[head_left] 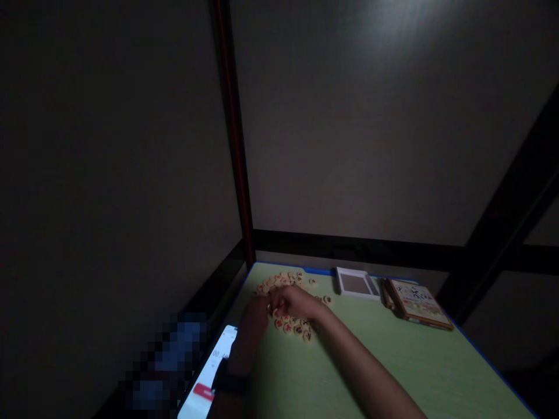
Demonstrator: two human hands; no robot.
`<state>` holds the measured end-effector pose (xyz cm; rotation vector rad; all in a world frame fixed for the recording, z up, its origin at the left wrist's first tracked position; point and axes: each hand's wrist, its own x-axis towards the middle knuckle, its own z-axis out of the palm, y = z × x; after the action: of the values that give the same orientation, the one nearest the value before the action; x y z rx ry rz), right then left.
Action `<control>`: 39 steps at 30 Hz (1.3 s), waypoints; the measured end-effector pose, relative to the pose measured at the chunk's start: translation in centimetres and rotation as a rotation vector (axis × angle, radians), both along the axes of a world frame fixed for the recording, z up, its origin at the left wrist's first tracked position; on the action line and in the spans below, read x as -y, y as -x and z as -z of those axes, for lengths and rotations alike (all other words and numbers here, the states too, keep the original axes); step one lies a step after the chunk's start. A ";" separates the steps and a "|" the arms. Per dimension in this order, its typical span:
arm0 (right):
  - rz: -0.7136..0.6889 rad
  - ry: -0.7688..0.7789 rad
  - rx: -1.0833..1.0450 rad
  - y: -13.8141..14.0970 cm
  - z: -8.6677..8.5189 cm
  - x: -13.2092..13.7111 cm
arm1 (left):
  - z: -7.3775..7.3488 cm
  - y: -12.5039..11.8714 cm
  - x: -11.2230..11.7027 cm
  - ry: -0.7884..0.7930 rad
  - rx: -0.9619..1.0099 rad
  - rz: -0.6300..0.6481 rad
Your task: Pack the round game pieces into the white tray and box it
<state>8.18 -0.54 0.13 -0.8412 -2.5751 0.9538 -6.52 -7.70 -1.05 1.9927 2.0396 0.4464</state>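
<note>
Round xiangqi pieces (287, 328) lie flat on the green table (393, 362), inked faces up, their spread reaching from the far edge nearward — on both the far and near sides of the right hand (293, 301), fingers curled, and adjacent left hand (261, 305) — though in this gloom I can't tell whether either grips one.

The xiangqi pieces (287, 328) look like smooth wood, the tabletop (393, 361) matt, the phone screen (211, 371) smooth glass.
</note>
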 end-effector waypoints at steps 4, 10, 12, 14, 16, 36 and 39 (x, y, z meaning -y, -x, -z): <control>-0.071 -0.174 0.034 1.1 0.1 1.4 | -0.3 0.2 0.0 0.009 0.027 -0.005; -0.064 -0.310 0.120 1.8 0.8 2.0 | -0.4 2.0 -0.2 -0.004 0.011 -0.075; -0.053 -0.355 0.137 1.8 1.0 2.0 | -0.3 2.5 -0.2 -0.030 0.003 -0.119; -0.035 -0.377 0.147 1.9 1.1 2.1 | 0.0 2.8 0.0 -0.058 -0.019 -0.169; -0.007 -0.380 0.148 1.8 0.8 2.0 | 0.3 2.8 0.2 -0.075 -0.061 -0.196; 0.388 -0.336 0.234 -3.9 1.1 -2.7 | 3.0 2.0 0.0 -0.117 -0.223 -0.127; 0.376 -0.325 0.210 -4.1 1.2 -3.2 | 3.5 2.1 -0.2 -0.121 -0.238 -0.105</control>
<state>12.32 2.63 -1.06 -1.3181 -2.5039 0.3439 -8.64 -7.45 -4.55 2.1035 2.3199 0.3776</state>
